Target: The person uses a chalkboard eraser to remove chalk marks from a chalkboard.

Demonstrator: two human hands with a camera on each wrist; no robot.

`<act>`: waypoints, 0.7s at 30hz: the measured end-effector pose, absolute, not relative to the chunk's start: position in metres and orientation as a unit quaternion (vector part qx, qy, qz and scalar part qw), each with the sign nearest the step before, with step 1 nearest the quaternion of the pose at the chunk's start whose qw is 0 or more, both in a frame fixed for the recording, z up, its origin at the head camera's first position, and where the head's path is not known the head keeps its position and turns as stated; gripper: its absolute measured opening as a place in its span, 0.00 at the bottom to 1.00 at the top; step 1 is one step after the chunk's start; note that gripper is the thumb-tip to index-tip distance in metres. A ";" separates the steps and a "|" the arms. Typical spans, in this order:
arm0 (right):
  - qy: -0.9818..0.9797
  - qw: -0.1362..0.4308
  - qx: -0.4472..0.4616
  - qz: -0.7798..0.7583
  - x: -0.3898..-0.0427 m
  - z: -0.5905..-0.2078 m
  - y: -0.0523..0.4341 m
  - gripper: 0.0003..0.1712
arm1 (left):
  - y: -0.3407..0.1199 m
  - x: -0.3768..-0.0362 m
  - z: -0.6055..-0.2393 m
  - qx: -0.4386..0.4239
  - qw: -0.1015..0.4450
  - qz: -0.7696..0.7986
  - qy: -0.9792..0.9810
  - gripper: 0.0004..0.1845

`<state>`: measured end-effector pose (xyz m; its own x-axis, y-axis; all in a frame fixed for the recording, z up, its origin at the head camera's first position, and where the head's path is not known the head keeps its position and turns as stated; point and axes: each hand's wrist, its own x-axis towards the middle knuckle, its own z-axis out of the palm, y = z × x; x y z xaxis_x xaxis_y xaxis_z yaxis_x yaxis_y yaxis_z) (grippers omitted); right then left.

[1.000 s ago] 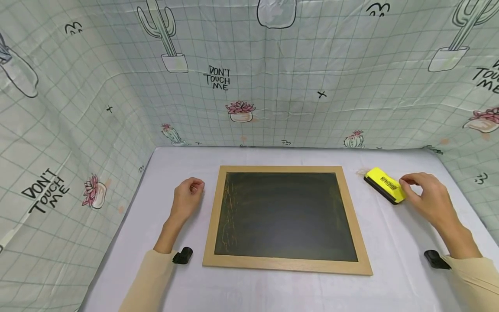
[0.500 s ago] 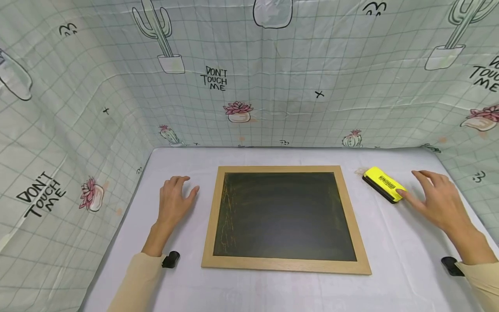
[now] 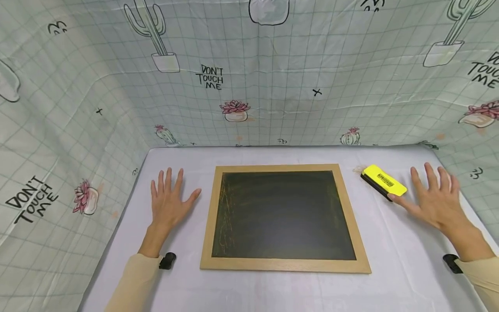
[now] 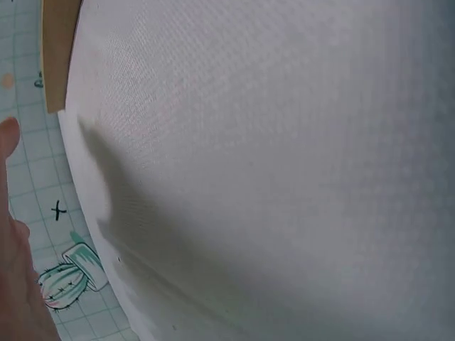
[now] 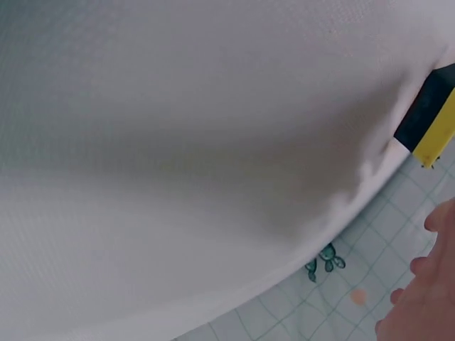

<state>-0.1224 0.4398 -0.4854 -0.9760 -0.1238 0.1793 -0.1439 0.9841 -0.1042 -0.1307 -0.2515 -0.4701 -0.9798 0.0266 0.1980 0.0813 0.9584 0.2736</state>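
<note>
Right hand (image 3: pixel 438 203): has let go of the yellow eraser (image 3: pixel 383 182), fingers now spread flat, thumb tip just beside it at far right. Left hand (image 3: pixel 168 200): uncurled, flat left of the chalkboard (image 3: pixel 283 216); wiping appears finished.

The yellow eraser (image 3: pixel 383 182) is a small oblong block with a bright yellow top bearing a black printed label and a black pad underneath. It lies flat on the white counter (image 3: pixel 273 290), turned at a slant, just beside the upper right corner of the chalkboard (image 3: pixel 282 214) but apart from it. The chalkboard is a dark rectangle in a light wooden frame, lying flat mid-counter, with faint orange chalk streaks along its left side.
</note>
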 end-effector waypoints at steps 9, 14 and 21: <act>-0.994 0.056 0.064 0.062 -0.119 -0.487 0.438 0.63 | -0.252 -0.128 -0.469 -0.004 0.038 -0.142 -0.989 0.49; -0.994 0.055 0.065 0.067 -0.119 -0.488 0.437 0.62 | -0.254 -0.128 -0.469 0.001 0.029 -0.140 -0.990 0.49; -0.994 0.049 0.064 0.077 -0.119 -0.487 0.437 0.61 | -0.253 -0.127 -0.469 0.002 0.036 -0.146 -0.989 0.48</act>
